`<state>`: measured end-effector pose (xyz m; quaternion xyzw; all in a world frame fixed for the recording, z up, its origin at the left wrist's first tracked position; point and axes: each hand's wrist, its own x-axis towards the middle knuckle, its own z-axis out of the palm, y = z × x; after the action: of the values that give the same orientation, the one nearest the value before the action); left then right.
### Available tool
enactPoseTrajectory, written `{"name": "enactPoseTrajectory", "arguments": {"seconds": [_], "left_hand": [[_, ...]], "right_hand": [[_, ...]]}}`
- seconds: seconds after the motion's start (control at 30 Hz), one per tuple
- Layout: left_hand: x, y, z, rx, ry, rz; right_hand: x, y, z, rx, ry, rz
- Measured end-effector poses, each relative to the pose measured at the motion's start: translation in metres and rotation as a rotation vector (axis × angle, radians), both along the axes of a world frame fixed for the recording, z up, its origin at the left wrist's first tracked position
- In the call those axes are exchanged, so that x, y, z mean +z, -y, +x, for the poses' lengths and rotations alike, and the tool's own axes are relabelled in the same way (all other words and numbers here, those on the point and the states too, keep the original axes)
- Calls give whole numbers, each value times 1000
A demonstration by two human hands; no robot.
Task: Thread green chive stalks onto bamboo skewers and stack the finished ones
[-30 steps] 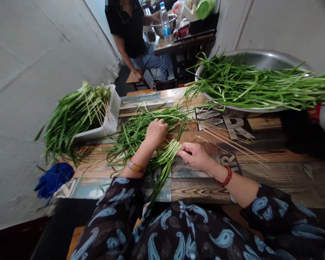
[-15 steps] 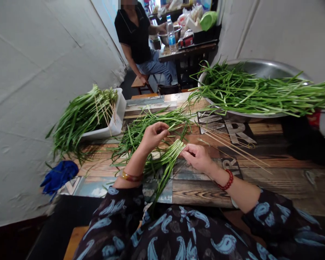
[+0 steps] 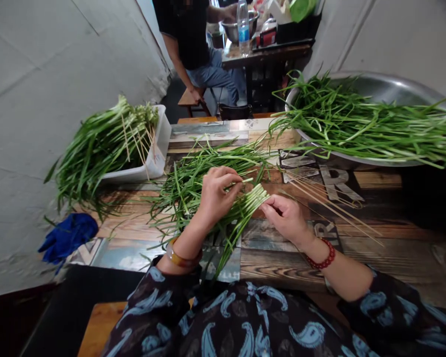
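Observation:
My left hand (image 3: 219, 192) pinches a green stalk whose pale end (image 3: 247, 180) pokes out past the fingertips. Just to its right, my right hand (image 3: 284, 217) is closed at the pale ends of a fanned row of green stalks (image 3: 254, 198); a thin stick seems to be in its grip, mostly hidden. Long leaves from this row hang toward the table's near edge. Behind my left hand lies a loose pile of green stalks (image 3: 193, 173). Several thin wooden sticks (image 3: 330, 203) rest on the table to the right of the pile.
At the left, a white tub (image 3: 163, 144) holds skewered green bunches, with a blue glove (image 3: 69, 237) nearer me. A large metal basin (image 3: 401, 89) of long greens stands at the right. Beyond the wooden-patterned table (image 3: 282, 263), a person (image 3: 189, 44) sits near a bottle (image 3: 243, 29).
My left hand has moved right, close to the fanned row, and now has a stalk end showing at its fingertips. The view has shifted slightly, with the tub and glove farther left.

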<state>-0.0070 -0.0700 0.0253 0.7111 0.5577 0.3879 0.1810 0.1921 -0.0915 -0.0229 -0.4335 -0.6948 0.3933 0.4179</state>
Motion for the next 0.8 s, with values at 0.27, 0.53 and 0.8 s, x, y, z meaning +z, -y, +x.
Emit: {"name": "enactPoseTrajectory", "arguments": {"seconds": [0.27,0.53,0.8], "left_hand": [[-24,-3,3,-113,831,-642],[-21,-3,3,-70,949,-680],[-21,-2,2,-70,975,-695]], "right_hand": [[1,0,1,16,36,-55],[0,1,4,75,-2,-181],[4,1,3,80,20,-176]]}}
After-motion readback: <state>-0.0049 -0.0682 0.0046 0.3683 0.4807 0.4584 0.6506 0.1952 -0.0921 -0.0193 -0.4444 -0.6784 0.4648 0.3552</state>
